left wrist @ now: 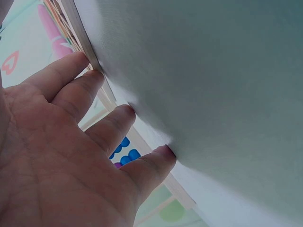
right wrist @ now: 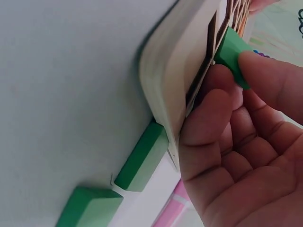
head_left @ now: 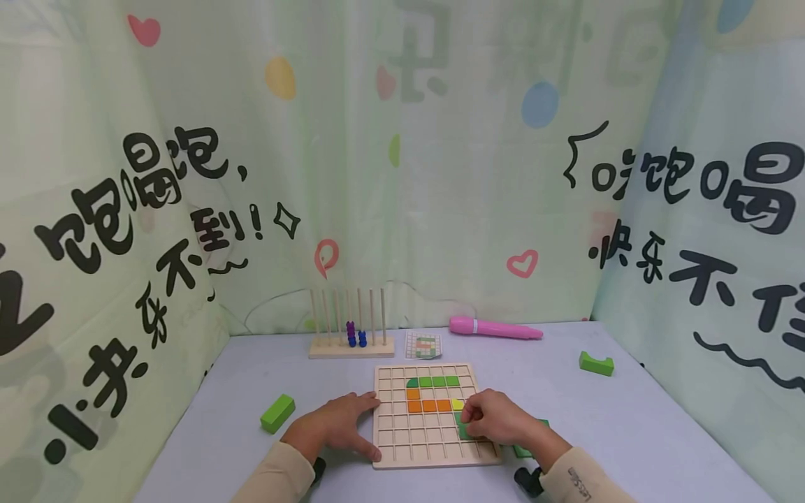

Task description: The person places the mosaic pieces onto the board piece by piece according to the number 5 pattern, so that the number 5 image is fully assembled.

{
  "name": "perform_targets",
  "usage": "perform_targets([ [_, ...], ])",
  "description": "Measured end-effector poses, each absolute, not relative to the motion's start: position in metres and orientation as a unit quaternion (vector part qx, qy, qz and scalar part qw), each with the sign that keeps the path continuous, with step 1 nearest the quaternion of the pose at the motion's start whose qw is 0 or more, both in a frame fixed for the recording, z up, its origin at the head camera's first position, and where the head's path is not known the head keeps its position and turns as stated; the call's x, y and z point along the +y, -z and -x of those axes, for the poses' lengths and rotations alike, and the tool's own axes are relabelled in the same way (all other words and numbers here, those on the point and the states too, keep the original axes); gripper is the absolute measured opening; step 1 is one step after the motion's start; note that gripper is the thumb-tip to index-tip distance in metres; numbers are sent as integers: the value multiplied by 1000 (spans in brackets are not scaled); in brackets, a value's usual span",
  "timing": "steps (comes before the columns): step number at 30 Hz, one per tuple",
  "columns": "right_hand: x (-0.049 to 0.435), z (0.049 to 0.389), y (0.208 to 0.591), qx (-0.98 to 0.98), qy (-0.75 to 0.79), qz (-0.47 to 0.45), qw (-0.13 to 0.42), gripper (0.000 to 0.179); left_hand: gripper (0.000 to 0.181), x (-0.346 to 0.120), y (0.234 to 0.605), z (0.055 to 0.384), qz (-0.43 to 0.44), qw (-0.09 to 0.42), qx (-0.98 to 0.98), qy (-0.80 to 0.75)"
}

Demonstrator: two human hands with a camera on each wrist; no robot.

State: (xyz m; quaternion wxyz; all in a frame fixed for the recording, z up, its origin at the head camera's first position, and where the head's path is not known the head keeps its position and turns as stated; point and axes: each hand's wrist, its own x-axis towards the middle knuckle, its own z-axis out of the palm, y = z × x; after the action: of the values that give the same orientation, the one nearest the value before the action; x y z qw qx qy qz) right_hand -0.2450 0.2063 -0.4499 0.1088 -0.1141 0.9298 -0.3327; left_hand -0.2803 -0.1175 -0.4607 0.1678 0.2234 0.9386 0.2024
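Observation:
A wooden grid board (head_left: 434,447) lies on the table, with green (head_left: 434,381), orange (head_left: 429,405) and yellow (head_left: 458,404) tiles set in its cells. My left hand (head_left: 342,423) lies flat with straight fingers against the board's left edge (left wrist: 94,61). My right hand (head_left: 497,417) rests over the board's right side and pinches a dark green piece (right wrist: 231,53) between thumb and fingers, right at the grid (right wrist: 208,66).
Two dark green pieces (right wrist: 142,163) lie on the table beside the board's right edge. A light green block (head_left: 277,412) sits left, a notched green block (head_left: 596,363) right. Behind stand a peg rack with beads (head_left: 351,337), a pattern card (head_left: 423,345) and a pink pen (head_left: 493,327).

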Motion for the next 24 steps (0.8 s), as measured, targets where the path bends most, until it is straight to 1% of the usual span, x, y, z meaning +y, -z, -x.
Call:
perform_targets([
  [14, 197, 243, 449, 948, 282, 106, 98, 14, 94, -117, 461, 281, -222, 166, 940, -201],
  [24, 192, 243, 451, 958, 253, 108, 80, 16, 95, -117, 463, 282, -226, 163, 939, -201],
])
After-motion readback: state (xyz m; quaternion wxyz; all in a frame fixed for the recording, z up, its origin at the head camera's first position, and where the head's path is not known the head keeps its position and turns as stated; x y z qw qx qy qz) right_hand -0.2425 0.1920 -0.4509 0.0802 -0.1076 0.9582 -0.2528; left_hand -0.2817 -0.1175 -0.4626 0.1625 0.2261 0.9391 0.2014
